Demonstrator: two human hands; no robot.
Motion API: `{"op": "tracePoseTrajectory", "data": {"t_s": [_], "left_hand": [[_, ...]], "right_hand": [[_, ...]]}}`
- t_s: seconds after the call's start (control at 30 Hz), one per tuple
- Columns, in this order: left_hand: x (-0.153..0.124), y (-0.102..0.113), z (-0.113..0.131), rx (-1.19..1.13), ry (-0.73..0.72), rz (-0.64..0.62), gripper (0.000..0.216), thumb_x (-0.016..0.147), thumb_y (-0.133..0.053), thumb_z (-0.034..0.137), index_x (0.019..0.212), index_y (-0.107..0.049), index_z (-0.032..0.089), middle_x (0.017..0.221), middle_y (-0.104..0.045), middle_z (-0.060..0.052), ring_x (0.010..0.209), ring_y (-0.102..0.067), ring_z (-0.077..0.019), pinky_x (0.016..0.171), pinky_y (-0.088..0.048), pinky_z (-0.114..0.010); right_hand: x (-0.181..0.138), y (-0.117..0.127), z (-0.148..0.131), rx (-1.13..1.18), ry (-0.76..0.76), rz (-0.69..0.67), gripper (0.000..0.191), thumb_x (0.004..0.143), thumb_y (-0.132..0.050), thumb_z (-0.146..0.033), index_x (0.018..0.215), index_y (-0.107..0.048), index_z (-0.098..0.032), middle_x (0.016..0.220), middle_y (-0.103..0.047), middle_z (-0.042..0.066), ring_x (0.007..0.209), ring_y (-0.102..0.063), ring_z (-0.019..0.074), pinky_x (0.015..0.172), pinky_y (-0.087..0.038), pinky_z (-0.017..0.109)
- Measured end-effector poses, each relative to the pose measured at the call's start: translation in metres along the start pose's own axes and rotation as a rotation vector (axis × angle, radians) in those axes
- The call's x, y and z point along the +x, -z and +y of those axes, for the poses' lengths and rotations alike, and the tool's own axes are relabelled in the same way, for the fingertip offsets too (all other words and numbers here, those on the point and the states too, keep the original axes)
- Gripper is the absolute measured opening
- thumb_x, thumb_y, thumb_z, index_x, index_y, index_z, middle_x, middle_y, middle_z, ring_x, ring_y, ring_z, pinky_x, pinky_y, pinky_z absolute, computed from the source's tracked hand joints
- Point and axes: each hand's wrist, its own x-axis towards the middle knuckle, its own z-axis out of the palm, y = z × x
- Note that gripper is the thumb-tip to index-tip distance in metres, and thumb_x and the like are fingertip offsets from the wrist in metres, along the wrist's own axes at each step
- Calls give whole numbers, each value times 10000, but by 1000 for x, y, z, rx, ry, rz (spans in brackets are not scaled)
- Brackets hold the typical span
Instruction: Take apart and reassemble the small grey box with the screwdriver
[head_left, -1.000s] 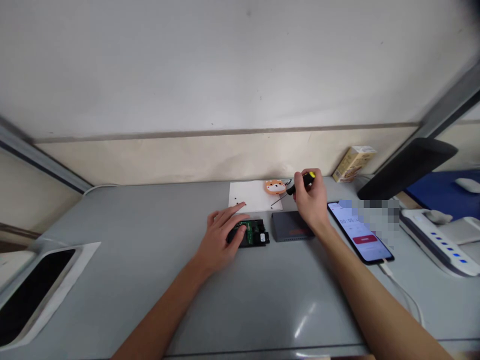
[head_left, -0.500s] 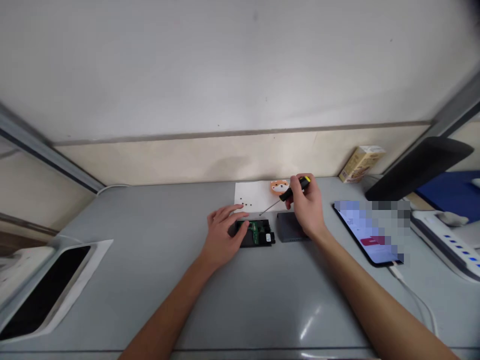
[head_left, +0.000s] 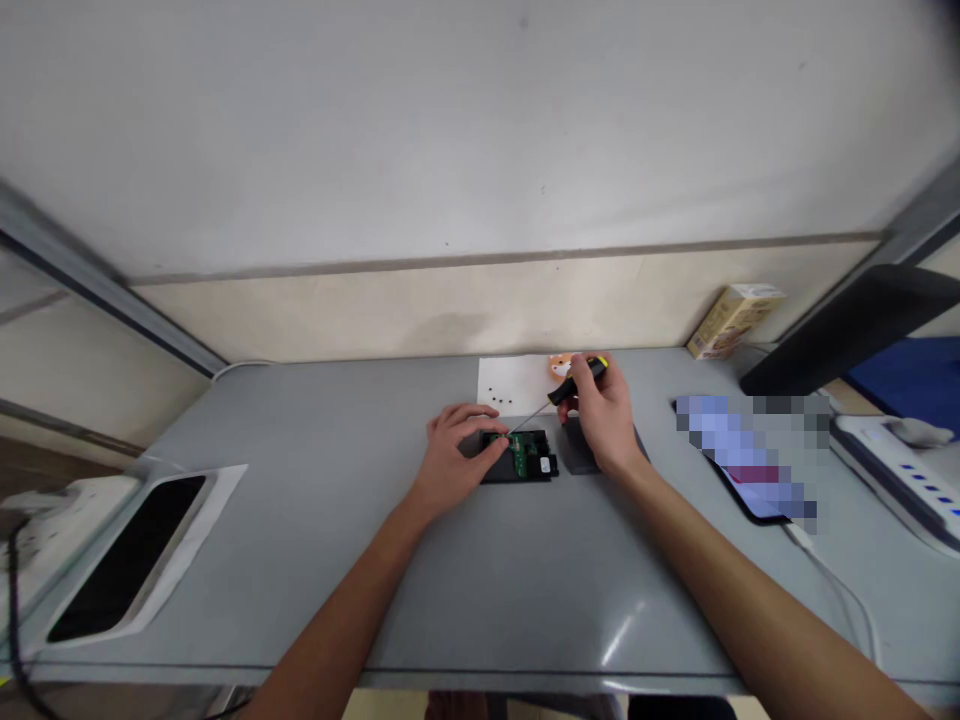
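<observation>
A small black case with a green circuit board [head_left: 525, 455] lies open near the middle of the grey desk [head_left: 480, 580]. My left hand [head_left: 457, 455] rests on its left end, fingers curled over the edge and holding it down. My right hand [head_left: 600, 420] grips a black and yellow screwdriver [head_left: 574, 380]; its thin shaft slants down to the left and its tip meets the board. A dark grey cover [head_left: 581, 450] lies just right of the case, partly under my right hand. Several tiny black screws [head_left: 499, 402] sit on a white paper sheet [head_left: 514, 380] behind the case.
An orange animal-face item [head_left: 561, 365] sits on the paper. A phone on a cable [head_left: 750, 480] lies to the right, with a white power strip [head_left: 892, 470] beyond it. A yellow carton [head_left: 735, 318] leans at the back wall. A white tray with a dark inset [head_left: 127, 555] is at left.
My right hand moved left and down, bringing the screwdriver tip from over the paper onto the circuit board. My left hand curled tighter on the case's left end. The view shifted slightly.
</observation>
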Motion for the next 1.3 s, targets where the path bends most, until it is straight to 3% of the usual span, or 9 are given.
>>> {"op": "tracePoseTrajectory", "data": {"t_s": [0.63, 0.97, 1.1, 1.3], "left_hand": [[-2, -1, -3, 102, -46, 23, 53, 933, -696, 310, 927, -748, 319, 1168, -728, 19, 1220, -548, -237, 1107, -308, -518], [-3, -2, -1, 195, -89, 88, 33, 902, -728, 344, 904, -744, 316, 1097, -741, 9, 1189, -538, -273, 1071, -301, -533], [-2, 2, -2, 164, -15, 75, 153, 966, -597, 345, 1049, -722, 319, 1151, -728, -18, 1195, -530, -285, 1020, -338, -532], [-1, -2, -6, 151, 44, 103, 189, 975, -504, 243, 958, -689, 274, 1006, -751, 7, 1003, -646, -227, 1000, -353, -500]], "right_hand": [[0, 1, 4, -23, 7, -16, 380, 927, -595, -610, 977, -519, -242, 745, -570, -33, 534, -593, 112, 460, -486, 234], [-6, -3, -4, -50, 79, -93, 326, 946, -595, -568, 1010, -513, -259, 755, -557, -38, 540, -584, 111, 470, -498, 249], [-9, -4, -2, -59, 94, -92, 333, 942, -596, -575, 1039, -508, -268, 790, -567, -28, 576, -593, 114, 488, -502, 249], [-9, -4, 5, -56, 95, -138, 341, 933, -615, -568, 1058, -506, -269, 869, -574, -15, 592, -590, 105, 499, -507, 251]]}}
